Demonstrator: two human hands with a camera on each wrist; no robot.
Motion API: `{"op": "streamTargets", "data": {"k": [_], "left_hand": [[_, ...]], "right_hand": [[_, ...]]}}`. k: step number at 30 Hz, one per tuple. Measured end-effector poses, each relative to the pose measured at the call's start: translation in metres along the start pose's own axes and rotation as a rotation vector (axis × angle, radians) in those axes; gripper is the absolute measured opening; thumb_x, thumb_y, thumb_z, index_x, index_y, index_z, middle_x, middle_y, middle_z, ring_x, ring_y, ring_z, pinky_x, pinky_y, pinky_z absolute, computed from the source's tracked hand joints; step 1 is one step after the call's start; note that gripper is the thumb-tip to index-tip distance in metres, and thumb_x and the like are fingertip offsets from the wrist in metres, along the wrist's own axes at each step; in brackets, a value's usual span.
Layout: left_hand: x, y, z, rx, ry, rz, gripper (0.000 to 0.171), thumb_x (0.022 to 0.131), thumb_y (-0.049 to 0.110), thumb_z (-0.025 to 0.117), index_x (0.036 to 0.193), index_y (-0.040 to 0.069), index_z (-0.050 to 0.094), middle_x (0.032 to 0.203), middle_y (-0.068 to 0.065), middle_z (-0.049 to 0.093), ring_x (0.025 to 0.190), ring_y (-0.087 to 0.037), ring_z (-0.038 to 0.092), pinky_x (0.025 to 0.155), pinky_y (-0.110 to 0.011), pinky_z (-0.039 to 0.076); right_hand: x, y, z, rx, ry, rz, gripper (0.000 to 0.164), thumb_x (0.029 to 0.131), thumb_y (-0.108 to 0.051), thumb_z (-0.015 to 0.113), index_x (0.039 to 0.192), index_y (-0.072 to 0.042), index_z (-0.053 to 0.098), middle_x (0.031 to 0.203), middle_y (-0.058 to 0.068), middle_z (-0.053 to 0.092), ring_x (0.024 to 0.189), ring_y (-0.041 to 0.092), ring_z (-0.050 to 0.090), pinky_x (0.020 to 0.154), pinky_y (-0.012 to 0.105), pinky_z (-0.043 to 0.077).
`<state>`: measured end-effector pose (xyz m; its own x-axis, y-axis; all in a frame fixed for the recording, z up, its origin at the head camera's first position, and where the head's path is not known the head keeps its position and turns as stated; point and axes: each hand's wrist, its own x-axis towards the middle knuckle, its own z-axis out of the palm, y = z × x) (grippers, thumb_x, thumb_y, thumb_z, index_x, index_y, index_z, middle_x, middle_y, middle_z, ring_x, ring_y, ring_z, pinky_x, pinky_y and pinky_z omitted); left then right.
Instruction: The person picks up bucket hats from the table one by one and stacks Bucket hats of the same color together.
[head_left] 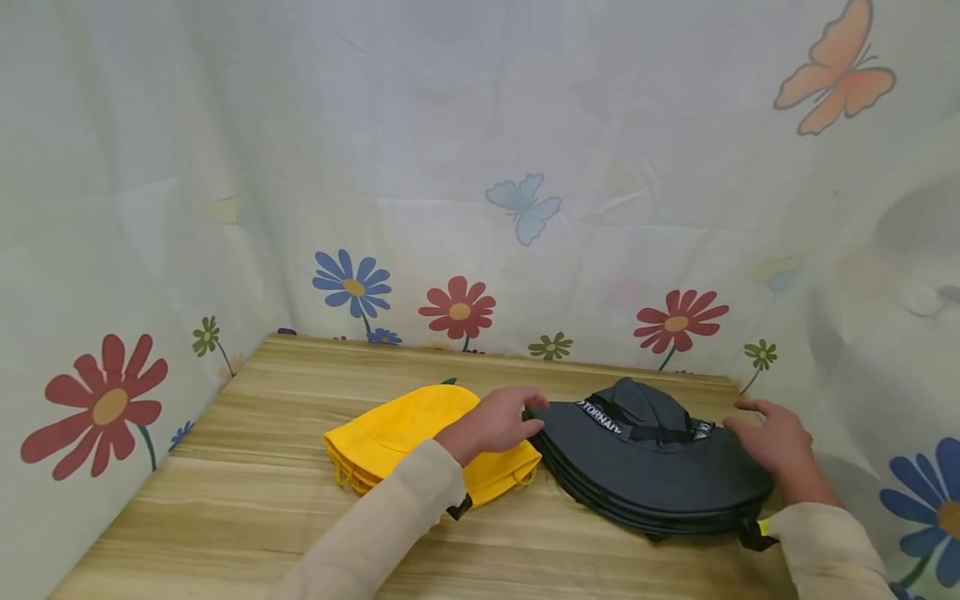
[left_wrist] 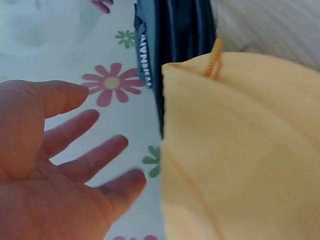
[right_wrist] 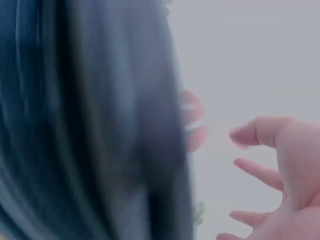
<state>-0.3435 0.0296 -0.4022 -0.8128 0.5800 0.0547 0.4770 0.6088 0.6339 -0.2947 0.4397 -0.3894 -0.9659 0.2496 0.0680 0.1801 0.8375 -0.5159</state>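
Observation:
On the right part of the table lies a stack of dark grey bucket hats (head_left: 652, 467), brims nested, the top one with a black band bearing white lettering. To its left is a stack of yellow bucket hats (head_left: 405, 429) with cords hanging at the edges. My left hand (head_left: 498, 421) is over the yellow stack, its fingertips by the left edge of the grey brims; the left wrist view shows its fingers (left_wrist: 95, 155) spread, holding nothing. At the right edge of the grey stack is my right hand (head_left: 776, 442), whose fingers (right_wrist: 260, 175) are parted and grip nothing.
The wood-grain table (head_left: 195, 492) ends at a white curtain (head_left: 420, 150) printed with flowers and butterflies, which hangs behind it and at both sides. A small bright yellow bit (head_left: 764, 526) shows beside the right sleeve.

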Motion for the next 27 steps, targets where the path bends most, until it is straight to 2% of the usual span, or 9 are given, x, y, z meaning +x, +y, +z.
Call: {"op": "streamTargets", "data": {"k": [2,4,7,12,15,19,22,27], "left_hand": [[-0.008,0.002,-0.005,0.098,0.015,0.025,0.038,0.102,0.025,0.063,0.139,0.016,0.061,0.144,-0.004,0.060,0.134,-0.027,0.054,0.115,-0.043,0.044],[-0.018,0.005,-0.010,0.205,0.044,0.029,0.040,0.102,0.028,0.063,0.141,0.019,0.061,0.150,-0.005,0.056,0.140,-0.030,0.048,0.119,-0.049,0.038],[-0.034,0.008,-0.015,0.344,0.056,-0.034,0.047,0.101,0.036,0.065,0.146,0.026,0.056,0.159,-0.008,0.045,0.149,-0.040,0.034,0.122,-0.060,0.027],[-0.058,0.006,-0.015,0.436,-0.011,-0.238,0.068,0.095,0.055,0.066,0.155,0.036,0.043,0.167,-0.011,0.032,0.149,-0.060,0.021,0.118,-0.074,0.022],[-0.065,-0.002,-0.011,0.459,-0.030,-0.331,0.072,0.092,0.061,0.066,0.155,0.036,0.043,0.168,-0.012,0.030,0.148,-0.063,0.019,0.113,-0.081,0.022],[-0.068,-0.021,-0.003,0.447,-0.058,-0.429,0.076,0.089,0.062,0.067,0.156,0.036,0.042,0.167,-0.014,0.030,0.147,-0.065,0.018,0.106,-0.086,0.021],[-0.067,-0.036,0.002,0.433,-0.077,-0.465,0.078,0.089,0.064,0.065,0.158,0.039,0.038,0.167,-0.014,0.030,0.146,-0.066,0.017,0.105,-0.088,0.018],[-0.069,-0.051,0.002,0.420,-0.079,-0.454,0.079,0.089,0.068,0.063,0.158,0.041,0.036,0.168,-0.013,0.030,0.145,-0.068,0.017,0.104,-0.090,0.016]], "right_hand": [[-0.012,-0.022,0.002,-0.050,-0.012,-0.132,0.063,0.104,-0.040,0.058,0.143,0.008,0.049,0.151,0.047,0.028,0.138,0.066,0.025,0.108,0.078,0.025],[-0.024,-0.040,0.007,-0.109,-0.034,-0.240,0.066,0.099,-0.044,0.065,0.141,0.006,0.053,0.151,0.047,0.029,0.137,0.066,0.026,0.105,0.079,0.029],[-0.040,-0.062,0.016,-0.193,-0.100,-0.300,0.076,0.091,-0.054,0.072,0.141,0.001,0.056,0.151,0.048,0.027,0.136,0.069,0.025,0.104,0.082,0.025],[-0.050,-0.076,0.033,-0.243,-0.255,-0.266,0.096,0.084,-0.065,0.073,0.152,-0.004,0.044,0.155,0.047,0.018,0.135,0.076,0.019,0.101,0.087,0.020],[-0.048,-0.075,0.044,-0.240,-0.348,-0.222,0.101,0.085,-0.068,0.070,0.157,-0.005,0.037,0.155,0.048,0.017,0.137,0.074,0.023,0.101,0.084,0.027],[-0.046,-0.072,0.060,-0.237,-0.436,-0.191,0.101,0.085,-0.070,0.069,0.157,-0.006,0.038,0.154,0.049,0.019,0.137,0.069,0.030,0.100,0.078,0.037],[-0.046,-0.075,0.067,-0.244,-0.444,-0.185,0.101,0.084,-0.070,0.069,0.157,-0.008,0.039,0.155,0.050,0.017,0.137,0.070,0.030,0.099,0.079,0.036],[-0.046,-0.083,0.077,-0.258,-0.426,-0.192,0.100,0.083,-0.070,0.071,0.157,-0.010,0.041,0.155,0.049,0.019,0.137,0.071,0.029,0.102,0.083,0.028]]}}
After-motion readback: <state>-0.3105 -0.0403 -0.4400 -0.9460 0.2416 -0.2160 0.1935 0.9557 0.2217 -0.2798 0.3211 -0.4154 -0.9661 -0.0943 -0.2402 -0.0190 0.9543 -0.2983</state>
